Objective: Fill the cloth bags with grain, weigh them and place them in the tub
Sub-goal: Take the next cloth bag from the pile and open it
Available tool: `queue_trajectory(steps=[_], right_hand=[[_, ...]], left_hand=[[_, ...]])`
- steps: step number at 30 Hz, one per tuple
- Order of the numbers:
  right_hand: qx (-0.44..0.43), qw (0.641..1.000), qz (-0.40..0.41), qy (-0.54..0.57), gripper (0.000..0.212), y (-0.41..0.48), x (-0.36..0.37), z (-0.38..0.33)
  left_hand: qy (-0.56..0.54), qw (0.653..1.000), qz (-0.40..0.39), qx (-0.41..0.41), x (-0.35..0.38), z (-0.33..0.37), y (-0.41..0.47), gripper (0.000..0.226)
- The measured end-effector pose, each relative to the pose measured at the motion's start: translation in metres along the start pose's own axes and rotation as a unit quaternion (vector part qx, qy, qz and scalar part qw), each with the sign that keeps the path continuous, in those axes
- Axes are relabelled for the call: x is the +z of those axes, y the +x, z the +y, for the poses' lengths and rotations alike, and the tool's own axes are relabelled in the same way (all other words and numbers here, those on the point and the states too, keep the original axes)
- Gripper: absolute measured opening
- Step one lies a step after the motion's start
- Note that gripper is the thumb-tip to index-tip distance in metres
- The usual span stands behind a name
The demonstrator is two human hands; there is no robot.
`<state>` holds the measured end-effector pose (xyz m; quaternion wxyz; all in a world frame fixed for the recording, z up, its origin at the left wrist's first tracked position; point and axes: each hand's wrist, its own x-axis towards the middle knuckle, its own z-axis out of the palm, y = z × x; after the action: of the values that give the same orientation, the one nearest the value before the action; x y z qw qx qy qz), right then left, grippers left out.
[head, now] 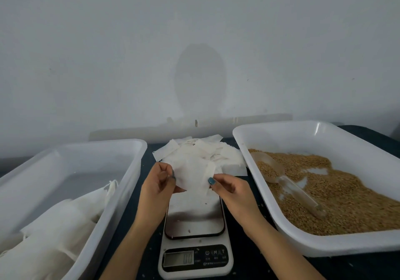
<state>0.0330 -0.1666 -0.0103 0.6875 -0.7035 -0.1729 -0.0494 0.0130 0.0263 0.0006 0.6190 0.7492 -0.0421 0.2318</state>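
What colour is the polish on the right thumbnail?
Teal blue, on the right hand holding the cloth bag; head view.

Head view, forward and down, close.

A dark tabletop (pixel 246 264) carries four things. A white digital scale (pixel 194 256) sits at the middle, near the front edge. Just behind the scale lies a loose pile of empty cloth bags (pixel 216 152). Left of the scale stands a white plastic tub (pixel 121 195). Right of the scale stands a wider white tray of grain (pixel 303 137).
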Motion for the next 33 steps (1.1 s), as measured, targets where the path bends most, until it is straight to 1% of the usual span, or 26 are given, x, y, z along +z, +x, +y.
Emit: queue_trajectory(steps=[2, 4, 6, 8, 9, 11, 13, 17, 19, 21, 23, 24, 26, 30, 33], right_hand=[[0.003, 1.0, 0.01, 0.005, 0.018, 0.0, -0.001, 0.0], [0.013, 1.0, 0.013, 0.009, 0.012, 0.0, -0.003, 0.001], [0.023, 1.0, 0.006, 0.005, 0.007, 0.001, -0.003, 0.001], [0.024, 1.0, -0.008, -0.002, 0.008, 0.001, -0.002, 0.0], [0.022, 1.0, -0.014, -0.003, 0.009, 0.0, -0.002, -0.001], [0.019, 0.999, -0.024, -0.01, 0.01, -0.001, -0.001, -0.002], [0.017, 0.999, -0.025, -0.022, 0.012, -0.001, 0.0, -0.002], [0.01, 1.0, -0.022, -0.017, 0.016, -0.001, 0.0, -0.002], [0.001, 1.0, -0.021, -0.015, 0.019, -0.002, 0.0, -0.003], [-0.011, 1.0, -0.019, -0.011, 0.021, -0.002, 0.0, -0.004], [-0.014, 1.0, -0.019, -0.008, 0.02, -0.002, 0.0, -0.005], [-0.014, 1.0, -0.02, -0.007, 0.02, -0.002, 0.0, -0.005], [-0.018, 1.0, -0.019, -0.005, 0.02, -0.003, 0.002, -0.007], [-0.043, 0.999, -0.024, -0.01, 0.023, -0.007, 0.005, -0.01], [-0.074, 0.997, -0.02, -0.022, 0.027, -0.01, 0.008, -0.012]], left_hand=[[-0.009, 1.0, -0.009, -0.002, -0.002, 0.0, 0.0, 0.034], [-0.007, 1.0, -0.03, 0.002, -0.002, 0.002, -0.002, 0.035], [0.005, 0.998, -0.059, 0.023, -0.002, 0.006, -0.005, 0.033], [0.015, 0.996, -0.081, 0.044, -0.002, 0.011, -0.007, 0.031], [0.024, 0.995, -0.079, 0.049, -0.002, 0.013, -0.008, 0.03], [0.038, 0.996, -0.066, 0.04, 0.0, 0.016, -0.008, 0.027], [0.027, 0.997, -0.073, 0.022, 0.002, 0.017, -0.008, 0.026], [0.02, 0.995, -0.102, 0.01, 0.002, 0.02, -0.011, 0.035], [0.057, 0.989, -0.129, 0.033, 0.0, 0.021, -0.011, 0.049], [0.122, 0.978, -0.152, 0.072, 0.0, 0.018, -0.011, 0.077], [0.213, 0.959, -0.14, 0.124, 0.002, 0.014, -0.013, 0.104], [0.257, 0.945, -0.125, 0.156, 0.004, 0.013, -0.013, 0.111], [0.31, 0.921, -0.091, 0.215, 0.006, 0.012, -0.015, 0.109], [0.391, 0.872, -0.041, 0.292, 0.008, 0.019, -0.017, 0.087], [0.405, 0.855, -0.035, 0.322, 0.007, 0.02, -0.017, 0.071]])
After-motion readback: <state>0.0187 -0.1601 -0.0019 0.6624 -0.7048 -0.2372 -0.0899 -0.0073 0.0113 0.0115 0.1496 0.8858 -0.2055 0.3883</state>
